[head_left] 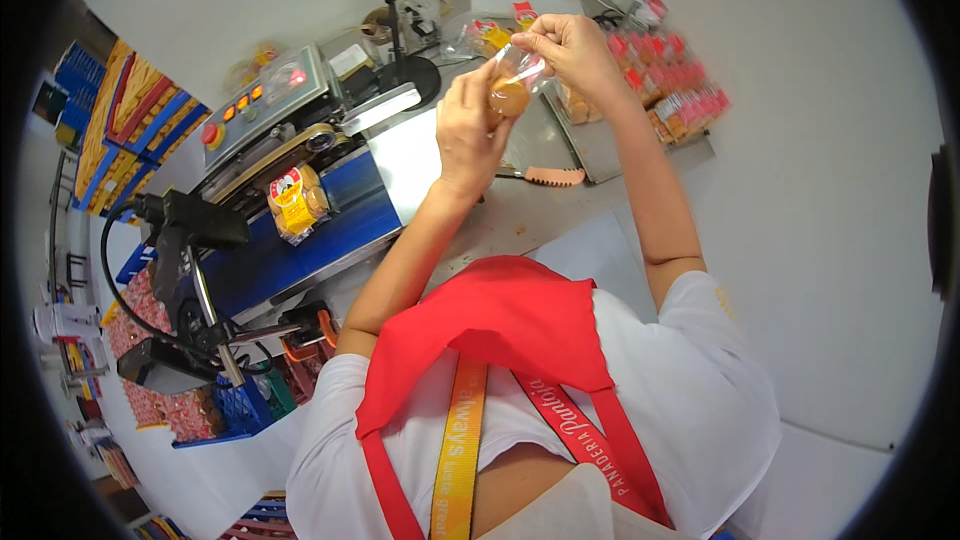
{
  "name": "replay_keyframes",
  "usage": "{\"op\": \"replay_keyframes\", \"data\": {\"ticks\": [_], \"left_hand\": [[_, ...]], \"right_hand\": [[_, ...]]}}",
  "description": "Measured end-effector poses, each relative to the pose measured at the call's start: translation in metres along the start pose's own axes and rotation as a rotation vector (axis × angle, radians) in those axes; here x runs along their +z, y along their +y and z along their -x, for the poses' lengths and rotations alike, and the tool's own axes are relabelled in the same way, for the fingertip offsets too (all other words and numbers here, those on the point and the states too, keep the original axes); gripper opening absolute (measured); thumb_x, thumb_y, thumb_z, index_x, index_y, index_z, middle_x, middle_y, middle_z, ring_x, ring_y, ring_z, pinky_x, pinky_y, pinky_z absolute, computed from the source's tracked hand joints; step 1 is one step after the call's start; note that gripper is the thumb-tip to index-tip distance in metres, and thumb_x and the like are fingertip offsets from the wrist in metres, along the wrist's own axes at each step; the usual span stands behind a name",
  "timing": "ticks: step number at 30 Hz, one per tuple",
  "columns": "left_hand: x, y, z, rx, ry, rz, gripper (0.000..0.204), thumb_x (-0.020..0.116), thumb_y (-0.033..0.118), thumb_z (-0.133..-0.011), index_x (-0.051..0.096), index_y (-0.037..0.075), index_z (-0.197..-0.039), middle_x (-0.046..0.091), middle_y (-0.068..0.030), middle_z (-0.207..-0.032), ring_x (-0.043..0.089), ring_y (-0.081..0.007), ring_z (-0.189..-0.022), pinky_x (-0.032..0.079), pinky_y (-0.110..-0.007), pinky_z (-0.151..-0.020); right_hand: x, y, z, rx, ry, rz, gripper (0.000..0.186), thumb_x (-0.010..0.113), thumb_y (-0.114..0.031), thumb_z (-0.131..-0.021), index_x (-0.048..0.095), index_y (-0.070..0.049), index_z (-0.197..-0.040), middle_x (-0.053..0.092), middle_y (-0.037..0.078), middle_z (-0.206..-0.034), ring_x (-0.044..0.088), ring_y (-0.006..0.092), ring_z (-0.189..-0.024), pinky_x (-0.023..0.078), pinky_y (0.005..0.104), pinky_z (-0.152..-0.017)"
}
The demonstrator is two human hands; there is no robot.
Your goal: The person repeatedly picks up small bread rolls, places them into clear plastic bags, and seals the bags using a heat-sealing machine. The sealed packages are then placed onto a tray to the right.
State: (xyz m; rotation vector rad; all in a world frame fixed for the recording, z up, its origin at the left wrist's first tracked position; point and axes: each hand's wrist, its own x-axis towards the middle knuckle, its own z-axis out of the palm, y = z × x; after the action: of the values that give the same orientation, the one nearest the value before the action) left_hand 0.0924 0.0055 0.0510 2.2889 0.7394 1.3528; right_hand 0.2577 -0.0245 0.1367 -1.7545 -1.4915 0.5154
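Both hands raised, upper centre of frame. Left hand [468, 130] fingers pinch bun [510, 96] at bag [524, 68] mouth; right hand [570, 45] fingers pinch bag's top edge. Risks: thin film slips, bun drops onto surface [530, 225]; mouth collapses, bun jams or tears film.

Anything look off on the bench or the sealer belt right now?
Nothing stands out. Both hands, left hand and right hand, hold a clear bag with a round bun going in. One packed bun bag lies flat on the blue belt. A few crumbs dot the bench.
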Motion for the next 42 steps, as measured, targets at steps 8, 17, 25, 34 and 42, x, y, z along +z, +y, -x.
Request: {"op": "replay_keyframes", "data": {"ticks": [8,17,25,34,42], "left_hand": [[-0.068,-0.059,0.005,-0.514,-0.16,1.138,0.041,0.052,0.021,-0.097,0.041,0.004,-0.132,0.055,-0.0033,-0.122,0.052,-0.0107,-0.112,0.04,-0.026,-0.096],[-0.083,-0.08,0.031,-0.424,0.139,0.806,0.053,0.068,0.007,-0.084,0.043,0.003,-0.13,0.054,-0.0041,-0.117,0.052,-0.0147,-0.11,0.04,-0.028,-0.096],[-0.088,-0.105,0.048,-0.372,0.141,0.255,0.048,0.072,0.007,-0.079,0.046,0.004,-0.119,0.061,-0.0092,-0.116,0.055,-0.0134,-0.107,0.043,-0.026,-0.084],[-0.08,-0.082,0.047,-0.369,0.35,0.083,0.018,0.07,0.007,-0.082,0.063,-0.003,-0.096,0.067,-0.0071,-0.087,0.063,-0.0108,-0.073,0.052,-0.025,-0.065],[-0.091,-0.096,0.047,-0.536,0.222,0.221,0.011,0.068,0.006,-0.083,0.07,-0.001,-0.091,0.067,-0.0033,-0.077,0.062,-0.0092,-0.069,0.048,-0.021,-0.064]], "right_hand": [[0.034,-0.016,-0.017,-0.572,-0.02,-0.115,0.058,0.079,-0.021,-0.072,0.052,-0.004,-0.121,0.053,0.007,-0.116,0.054,0.0158,-0.095,0.044,0.0343,-0.088],[0.15,0.028,-0.004,-0.061,-0.267,-1.066,0.099,0.078,-0.006,-0.073,0.005,-0.007,-0.139,0.05,0.019,-0.124,0.052,0.0261,-0.114,0.047,0.0395,-0.094],[0.179,0.047,-0.005,-0.257,0.04,-0.788,0.05,0.072,0.002,-0.076,0.033,-0.006,-0.105,0.06,0.017,-0.114,0.061,0.0211,-0.102,0.055,0.0336,-0.084],[0.18,0.014,0.009,-0.479,0.444,-0.171,0.012,0.069,-0.007,-0.081,0.065,0.0,-0.089,0.065,0.01,-0.094,0.064,0.0194,-0.076,0.054,0.0303,-0.067],[0.172,0.008,0.01,-0.192,0.244,-0.443,0.005,0.068,-0.008,-0.079,0.068,-0.004,-0.082,0.064,0.008,-0.092,0.061,0.0197,-0.083,0.048,0.0304,-0.068]]}}
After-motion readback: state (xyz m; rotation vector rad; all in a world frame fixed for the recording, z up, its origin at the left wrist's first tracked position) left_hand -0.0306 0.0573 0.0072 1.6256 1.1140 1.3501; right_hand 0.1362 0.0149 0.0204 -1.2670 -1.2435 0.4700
